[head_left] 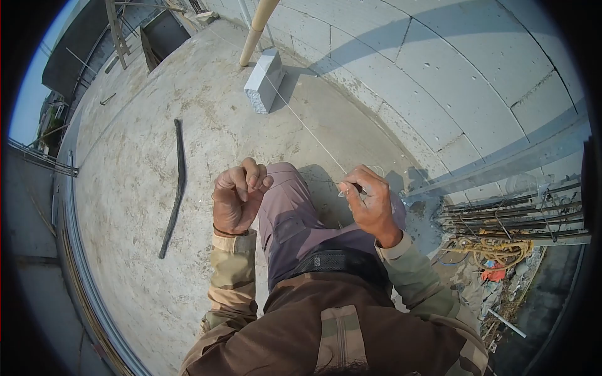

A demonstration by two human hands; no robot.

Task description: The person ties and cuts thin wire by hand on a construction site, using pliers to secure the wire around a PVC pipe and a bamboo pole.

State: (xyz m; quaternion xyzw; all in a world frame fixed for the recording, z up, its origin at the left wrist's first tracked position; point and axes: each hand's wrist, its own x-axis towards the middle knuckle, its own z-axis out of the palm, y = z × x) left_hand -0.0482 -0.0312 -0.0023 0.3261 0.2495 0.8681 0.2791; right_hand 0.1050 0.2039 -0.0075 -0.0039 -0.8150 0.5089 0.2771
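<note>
Stretching from the pale block (264,84) on the floor (125,169), a thin string (307,128) reaches the right hand (371,203), whose fingers are pinched closed on it. The left hand (238,194) is half open above the floor, fingers curled; whether it holds any string, I cannot tell. Behind the block, 1 round pole (254,41) stands near the wall (439,81).

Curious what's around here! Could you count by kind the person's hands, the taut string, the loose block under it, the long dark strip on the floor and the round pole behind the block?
Hands, left and right: 2
Taut string: 1
Loose block: 1
Long dark strip: 1
Round pole: 1
Total: 6
</note>
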